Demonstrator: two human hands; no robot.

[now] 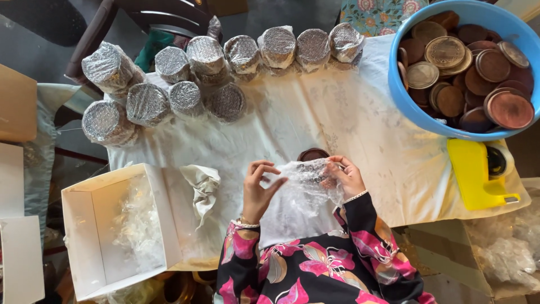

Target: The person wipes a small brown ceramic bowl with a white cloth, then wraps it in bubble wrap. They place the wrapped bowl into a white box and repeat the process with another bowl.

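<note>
My left hand (pixel 257 188) and my right hand (pixel 346 174) both grip a sheet of clear bubble wrap (pixel 301 188) near the table's front edge. A round brown disc (pixel 313 154) sits half under the wrap, just above my fingers. My sleeves are black with pink flowers. Several finished bundles wrapped in bubble wrap (pixel 205 53) stand in rows at the far left and back of the cream cloth (pixel 337 112).
A blue tub (pixel 402 95) at the back right holds several brown and metal discs. A yellow tape dispenser (pixel 475 174) lies below it. An open white box (pixel 84 225) with clear wrap scraps stands at the left. Crumpled cloth (pixel 202 183) lies beside it.
</note>
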